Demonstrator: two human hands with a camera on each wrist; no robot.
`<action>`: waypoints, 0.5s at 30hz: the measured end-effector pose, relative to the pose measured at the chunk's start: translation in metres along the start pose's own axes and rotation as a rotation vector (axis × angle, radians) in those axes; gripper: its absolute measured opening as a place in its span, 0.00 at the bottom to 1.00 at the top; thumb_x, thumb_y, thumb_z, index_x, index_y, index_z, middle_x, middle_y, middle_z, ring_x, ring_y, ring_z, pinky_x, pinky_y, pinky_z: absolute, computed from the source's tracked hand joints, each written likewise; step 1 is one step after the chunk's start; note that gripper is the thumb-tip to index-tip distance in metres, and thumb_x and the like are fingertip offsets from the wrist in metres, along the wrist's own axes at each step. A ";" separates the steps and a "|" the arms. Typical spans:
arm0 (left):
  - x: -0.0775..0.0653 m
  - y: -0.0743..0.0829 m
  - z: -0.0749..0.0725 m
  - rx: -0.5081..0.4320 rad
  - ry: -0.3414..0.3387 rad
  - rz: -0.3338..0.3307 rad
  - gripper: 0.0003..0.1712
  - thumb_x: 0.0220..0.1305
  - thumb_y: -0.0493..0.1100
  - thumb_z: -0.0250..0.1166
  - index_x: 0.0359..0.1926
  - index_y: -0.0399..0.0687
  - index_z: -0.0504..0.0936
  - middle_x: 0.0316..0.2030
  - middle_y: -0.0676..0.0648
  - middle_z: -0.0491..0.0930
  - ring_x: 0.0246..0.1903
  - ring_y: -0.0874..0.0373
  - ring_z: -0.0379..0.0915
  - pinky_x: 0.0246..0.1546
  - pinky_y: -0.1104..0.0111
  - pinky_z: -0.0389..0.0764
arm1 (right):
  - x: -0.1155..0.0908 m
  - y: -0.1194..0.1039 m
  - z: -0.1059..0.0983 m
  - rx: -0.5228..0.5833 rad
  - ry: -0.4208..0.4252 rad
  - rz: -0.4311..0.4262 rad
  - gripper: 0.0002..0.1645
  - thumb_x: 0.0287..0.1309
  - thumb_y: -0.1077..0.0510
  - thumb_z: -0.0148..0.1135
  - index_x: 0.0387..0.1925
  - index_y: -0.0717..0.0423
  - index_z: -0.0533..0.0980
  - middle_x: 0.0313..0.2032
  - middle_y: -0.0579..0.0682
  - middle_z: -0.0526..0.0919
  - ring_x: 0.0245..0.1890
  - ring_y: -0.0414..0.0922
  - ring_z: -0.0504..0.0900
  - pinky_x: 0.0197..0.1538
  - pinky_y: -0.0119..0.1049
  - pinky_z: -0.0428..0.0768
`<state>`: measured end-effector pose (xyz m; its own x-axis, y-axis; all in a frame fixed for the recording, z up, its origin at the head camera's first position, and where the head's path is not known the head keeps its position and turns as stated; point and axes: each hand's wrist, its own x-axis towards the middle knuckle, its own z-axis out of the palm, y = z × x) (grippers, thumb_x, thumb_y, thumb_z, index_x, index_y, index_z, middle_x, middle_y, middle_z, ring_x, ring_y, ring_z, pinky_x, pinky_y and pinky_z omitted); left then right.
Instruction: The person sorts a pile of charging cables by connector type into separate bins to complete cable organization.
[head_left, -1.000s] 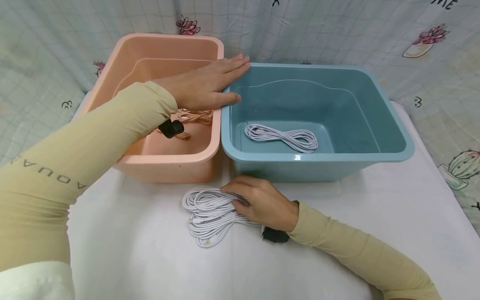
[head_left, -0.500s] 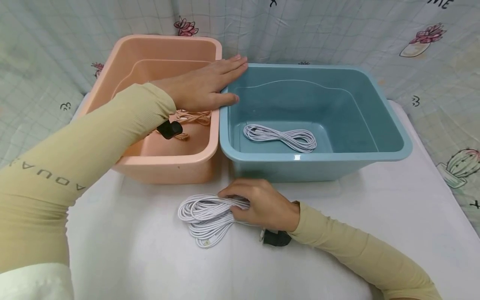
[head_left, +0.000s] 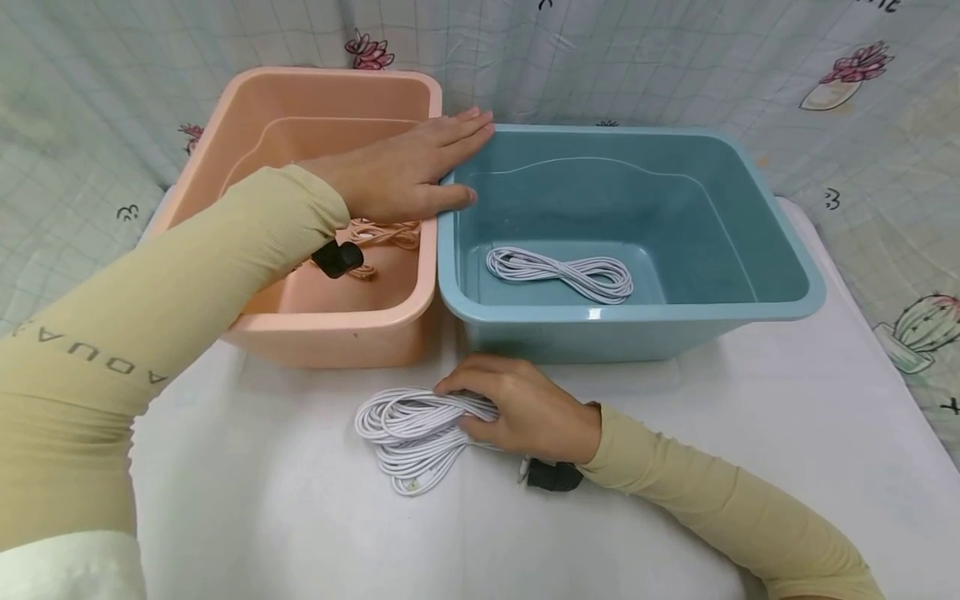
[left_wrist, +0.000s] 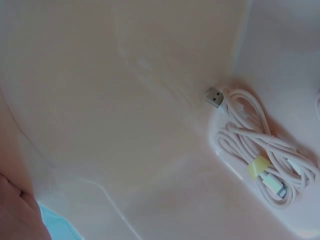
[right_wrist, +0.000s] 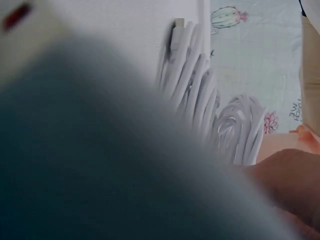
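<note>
My left hand (head_left: 416, 167) lies with straight fingers across the meeting rims of the pink bin (head_left: 330, 319) and the blue bin (head_left: 637, 313). On the white table in front of them is a pile of coiled white USB cables (head_left: 408, 417). My right hand (head_left: 517, 408) pinches the upper coil of that pile between thumb and fingers at its right end. In the right wrist view the looped cables (right_wrist: 240, 130) stand beyond a dark blurred shape. Another white cable (head_left: 562, 273) lies coiled on the blue bin's floor. Inside the pink bin is a pink cable (left_wrist: 270, 150), bound with a yellow tie.
The bins stand side by side at the back of the table (head_left: 300, 500). Behind them hangs a checked cloth (head_left: 637, 67) printed with cacti. A small black wrist camera (head_left: 553, 475) sits under my right wrist, another (head_left: 337, 258) under the left.
The upper coil of white cable has shifted slightly left and toward me under my right hand, then stayed there. My left hand has kept its place on the rims.
</note>
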<state>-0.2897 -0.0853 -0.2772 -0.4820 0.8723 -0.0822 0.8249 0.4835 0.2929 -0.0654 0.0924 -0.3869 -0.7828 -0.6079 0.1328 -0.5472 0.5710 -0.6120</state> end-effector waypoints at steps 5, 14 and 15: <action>0.001 0.000 0.000 0.004 -0.001 -0.002 0.47 0.76 0.62 0.45 0.84 0.52 0.36 0.85 0.51 0.30 0.85 0.53 0.24 0.86 0.52 0.36 | -0.001 0.000 0.001 -0.050 0.022 -0.026 0.22 0.56 0.64 0.74 0.54 0.55 0.83 0.49 0.47 0.87 0.50 0.41 0.85 0.55 0.34 0.86; 0.001 0.000 0.000 0.010 -0.001 -0.004 0.47 0.76 0.62 0.45 0.84 0.53 0.36 0.85 0.52 0.30 0.85 0.53 0.24 0.86 0.53 0.36 | 0.000 0.000 0.003 -0.066 0.028 -0.056 0.21 0.55 0.67 0.73 0.53 0.56 0.84 0.47 0.48 0.88 0.49 0.41 0.87 0.53 0.33 0.87; 0.001 0.000 0.000 0.009 0.000 -0.004 0.47 0.76 0.62 0.45 0.84 0.53 0.36 0.85 0.52 0.30 0.85 0.53 0.25 0.86 0.53 0.36 | 0.000 0.000 0.003 -0.069 0.029 -0.058 0.21 0.55 0.67 0.73 0.52 0.57 0.84 0.47 0.49 0.88 0.49 0.40 0.87 0.53 0.33 0.87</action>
<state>-0.2905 -0.0847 -0.2770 -0.4851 0.8705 -0.0835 0.8257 0.4874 0.2839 -0.0641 0.0905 -0.3895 -0.7567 -0.6257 0.1896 -0.6105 0.5723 -0.5476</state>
